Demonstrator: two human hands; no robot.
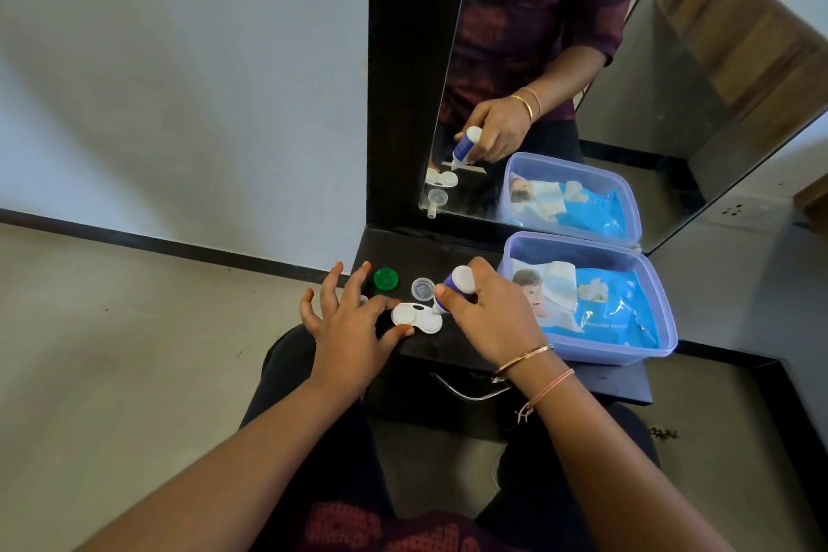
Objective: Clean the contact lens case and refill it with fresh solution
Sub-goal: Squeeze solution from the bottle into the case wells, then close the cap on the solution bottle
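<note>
A white two-well contact lens case lies open on the black shelf. My right hand grips a small white and blue solution bottle, tipped nozzle-down over the case's right well. My left hand holds the case's left end between thumb and forefinger, the other fingers spread. A green cap and a clear bottle cap sit just behind the case.
A lavender plastic tub holding a blue wipes packet and tissues stands on the right of the shelf. A mirror rises behind it. A metal drawer handle sits below the shelf edge. My knees are under the shelf.
</note>
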